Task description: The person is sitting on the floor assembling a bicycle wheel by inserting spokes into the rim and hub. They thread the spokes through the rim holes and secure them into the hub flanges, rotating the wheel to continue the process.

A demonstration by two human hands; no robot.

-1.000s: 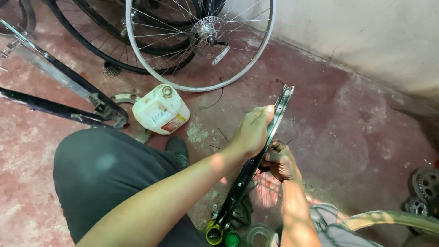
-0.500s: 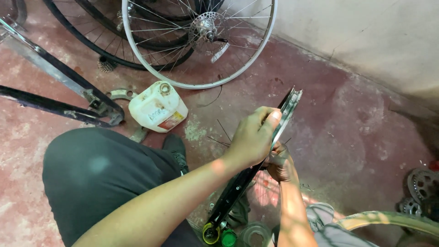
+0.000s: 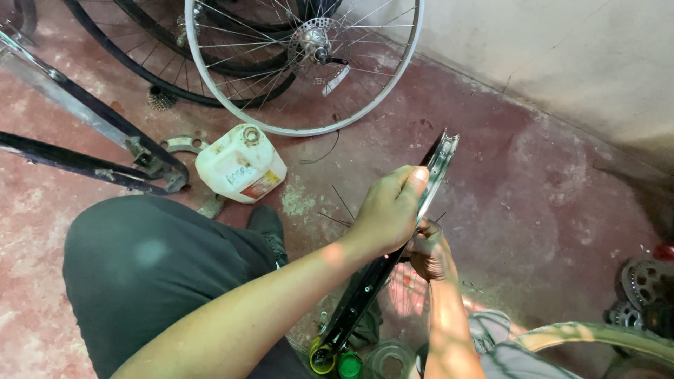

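Observation:
A black bicycle rim (image 3: pixel 441 158) stands edge-on and tilted, running from the floor by my leg up to the right. My left hand (image 3: pixel 386 210) is closed around its upper part, thumb near the top edge. Just below and behind the rim is my right hand (image 3: pixel 430 251), fingers curled against the rim's inner side. What those fingers hold is hidden. The rim's lower end (image 3: pixel 330 347) rests by a yellow-green ring on the floor. My knee in dark trousers (image 3: pixel 154 274) fills the lower left.
A white plastic jug (image 3: pixel 242 165) lies on the red floor, with loose spokes (image 3: pixel 340 203) near it. A silver spoked wheel (image 3: pixel 309 63), black tyres (image 3: pixel 140 67) and a bike frame (image 3: pixel 91 133) lie beyond. Sprockets (image 3: pixel 642 284) sit at the right, a wall (image 3: pixel 562 63) behind.
My left hand keeps its hold on the rim, whose top has tipped very slightly to the right. My right hand has shifted a little under the rim.

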